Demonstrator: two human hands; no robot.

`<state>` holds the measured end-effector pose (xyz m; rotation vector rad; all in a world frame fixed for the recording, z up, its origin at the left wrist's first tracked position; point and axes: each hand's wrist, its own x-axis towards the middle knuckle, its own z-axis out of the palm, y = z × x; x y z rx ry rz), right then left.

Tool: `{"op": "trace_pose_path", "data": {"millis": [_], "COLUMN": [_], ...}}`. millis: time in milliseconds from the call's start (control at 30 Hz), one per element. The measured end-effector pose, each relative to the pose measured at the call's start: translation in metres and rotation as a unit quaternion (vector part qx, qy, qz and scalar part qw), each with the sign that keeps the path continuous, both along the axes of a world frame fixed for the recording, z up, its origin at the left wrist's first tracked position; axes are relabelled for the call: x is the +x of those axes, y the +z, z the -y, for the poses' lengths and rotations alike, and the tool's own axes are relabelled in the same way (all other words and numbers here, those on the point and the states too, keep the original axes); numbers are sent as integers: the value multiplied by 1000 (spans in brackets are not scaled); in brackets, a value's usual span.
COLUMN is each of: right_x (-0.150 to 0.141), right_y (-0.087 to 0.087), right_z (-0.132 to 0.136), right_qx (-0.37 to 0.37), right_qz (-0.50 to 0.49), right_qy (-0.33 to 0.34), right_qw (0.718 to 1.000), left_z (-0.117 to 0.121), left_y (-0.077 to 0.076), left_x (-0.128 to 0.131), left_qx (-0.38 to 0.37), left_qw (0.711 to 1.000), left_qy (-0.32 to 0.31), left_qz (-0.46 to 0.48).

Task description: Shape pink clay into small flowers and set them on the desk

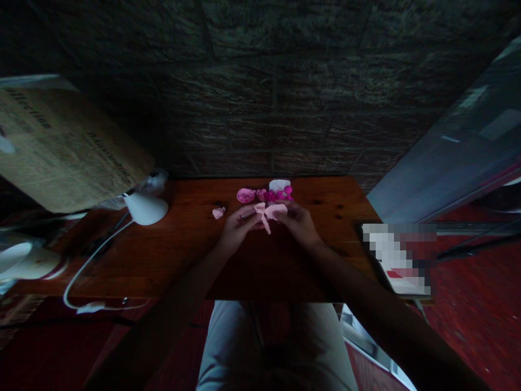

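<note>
Above the wooden table, my left hand (240, 225) pinches a pale pink, clay-like piece (264, 220) with a flared top and a narrow tail pointing down. My right hand (301, 222) grips a flat, rounded pale pink petal-like piece (277, 211) between thumb and fingers. The two pieces meet or overlap; whether they are joined I cannot tell. Just beyond my hands are a round pink piece (246, 195), smaller dark pink lumps (271, 195) and a white piece (280, 185). A crumpled pale pink lump (218, 213) lies left of my left hand.
A lamp with a white base (147, 209) and a printed shade (69, 141) stands at the left, its white cable (87, 260) running over the table (183, 255). A white cup (32, 262) lies far left. A brick wall (244, 92) rises behind; a partly blurred-out object (396, 258) is at right.
</note>
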<state>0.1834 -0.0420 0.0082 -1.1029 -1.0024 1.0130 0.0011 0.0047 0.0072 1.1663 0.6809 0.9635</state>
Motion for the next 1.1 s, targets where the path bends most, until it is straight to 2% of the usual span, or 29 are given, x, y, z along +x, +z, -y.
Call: {"op": "trace_pose_path", "data": {"millis": [200, 367, 667, 900, 1100], "right_x": [1, 1, -5, -9, -8], "right_y": [2, 4, -1, 0, -2], "right_z": [3, 2, -1, 1, 0], "right_qx": [-28, -23, -5, 8, 3], "right_qz": [20, 11, -6, 31, 16], "right_qy": [24, -3, -46, -18, -35], "right_qw": [999, 1000, 999, 999, 999], "left_z": [-1, -3, 2, 3, 5], "left_y": [-1, -2, -2, 0, 4], "left_x": [-1, -1, 1, 1, 2], "left_qx": [-8, -6, 14, 35, 61], "left_qw": [1000, 1000, 999, 999, 996], "left_qy": [1, 21, -8, 6, 24], "left_qz": [1, -1, -28, -38, -56]}}
